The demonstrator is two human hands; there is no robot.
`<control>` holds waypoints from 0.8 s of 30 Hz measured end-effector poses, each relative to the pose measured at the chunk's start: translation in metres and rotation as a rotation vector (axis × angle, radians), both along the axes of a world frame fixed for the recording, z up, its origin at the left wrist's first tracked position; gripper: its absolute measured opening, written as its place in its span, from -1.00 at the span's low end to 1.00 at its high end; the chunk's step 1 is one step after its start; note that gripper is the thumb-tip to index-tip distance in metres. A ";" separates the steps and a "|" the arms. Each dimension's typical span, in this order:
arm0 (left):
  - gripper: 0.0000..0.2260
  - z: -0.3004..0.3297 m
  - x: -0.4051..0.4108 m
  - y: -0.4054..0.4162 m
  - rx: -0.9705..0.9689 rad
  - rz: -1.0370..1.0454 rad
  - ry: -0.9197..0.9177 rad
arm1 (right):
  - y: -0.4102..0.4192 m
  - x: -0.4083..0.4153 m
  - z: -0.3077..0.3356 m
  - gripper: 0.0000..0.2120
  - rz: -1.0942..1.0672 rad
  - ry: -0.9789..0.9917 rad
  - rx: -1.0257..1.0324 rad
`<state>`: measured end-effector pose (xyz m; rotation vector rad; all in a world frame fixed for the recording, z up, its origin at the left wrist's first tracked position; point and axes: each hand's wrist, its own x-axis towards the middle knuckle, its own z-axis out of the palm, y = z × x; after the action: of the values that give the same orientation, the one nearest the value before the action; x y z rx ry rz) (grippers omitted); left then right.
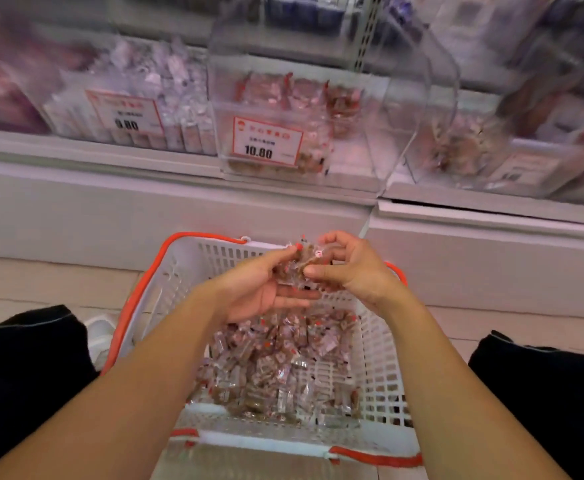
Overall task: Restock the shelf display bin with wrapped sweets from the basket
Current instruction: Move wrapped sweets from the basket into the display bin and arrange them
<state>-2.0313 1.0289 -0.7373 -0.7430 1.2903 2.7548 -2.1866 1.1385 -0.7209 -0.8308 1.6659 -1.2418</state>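
Shop shelving at twelve o'clock; both hands, left hand (261, 289) and right hand (349, 268), cup wrapped sweets (299, 266) (light, slippery, probably best scooped) above basket (384, 344).

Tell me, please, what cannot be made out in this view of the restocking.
- Head view: small print on the 10.80 price label is motion-blurred.
- Head view: number of sweets in the handful, covered by the left hand and right hand.
- Head view: contents of the right-hand bin, blurred.
- Head view: basket near side, cut off by the bottom edge.
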 end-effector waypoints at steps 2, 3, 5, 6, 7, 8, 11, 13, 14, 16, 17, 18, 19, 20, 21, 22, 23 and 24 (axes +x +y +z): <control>-0.61 0.025 0.002 -0.005 -0.077 -0.025 0.017 | -0.002 0.000 0.016 -0.43 0.008 0.079 -0.069; -0.60 0.037 0.003 -0.008 -0.148 -0.049 0.009 | -0.003 -0.001 0.024 -0.38 0.030 0.116 -0.091; -0.56 0.060 0.004 -0.013 -0.308 -0.096 -0.039 | -0.004 0.000 0.038 -0.38 0.101 0.190 -0.118; -0.56 0.072 0.004 -0.017 -0.371 -0.111 -0.065 | -0.006 0.001 0.044 -0.42 0.136 0.221 -0.128; -0.57 0.082 0.005 -0.020 -0.415 -0.124 -0.086 | -0.008 0.005 0.049 -0.44 0.160 0.236 -0.136; -0.61 0.092 0.005 -0.024 -0.441 -0.138 -0.102 | -0.011 0.009 0.055 -0.44 0.176 0.235 -0.143; -0.65 0.113 0.015 -0.034 -0.447 -0.174 -0.131 | -0.020 0.027 0.066 -0.32 0.209 0.262 -0.163; -0.55 0.122 0.023 -0.041 -0.371 -0.188 -0.126 | -0.024 0.036 0.070 -0.25 0.218 0.276 -0.189; -0.50 0.126 0.026 -0.043 -0.320 -0.186 -0.117 | -0.026 0.040 0.072 -0.25 0.220 0.275 -0.210; -0.51 0.132 0.024 -0.047 -0.319 -0.148 -0.095 | -0.028 0.044 0.074 -0.26 0.206 0.277 -0.256; -0.55 0.135 0.021 -0.047 -0.377 -0.120 -0.089 | -0.028 0.043 0.076 -0.26 0.190 0.270 -0.279; -0.61 0.137 0.015 -0.045 -0.443 -0.094 -0.082 | -0.028 0.041 0.078 -0.25 0.176 0.256 -0.299; -0.66 0.138 0.010 -0.043 -0.502 -0.069 -0.078 | -0.026 0.038 0.080 -0.25 0.171 0.248 -0.313; -0.68 0.138 0.006 -0.040 -0.545 -0.046 -0.083 | -0.025 0.035 0.082 -0.26 0.180 0.255 -0.317; -0.69 0.137 0.003 -0.038 -0.572 -0.028 -0.091 | -0.023 0.031 0.084 -0.27 0.197 0.278 -0.312; -0.70 0.136 0.002 -0.036 -0.591 -0.016 -0.097 | -0.022 0.029 0.087 -0.29 0.216 0.301 -0.305; -0.70 0.136 0.001 -0.035 -0.609 -0.005 -0.102 | -0.021 0.028 0.088 -0.31 0.224 0.315 -0.304; -0.68 0.136 0.002 -0.035 -0.625 0.008 -0.104 | -0.021 0.027 0.091 -0.33 0.214 0.323 -0.313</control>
<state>-2.0297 0.9936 -0.6017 -0.8884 2.1456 2.2632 -2.1595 1.1178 -0.6304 -1.4266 1.5949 -1.2838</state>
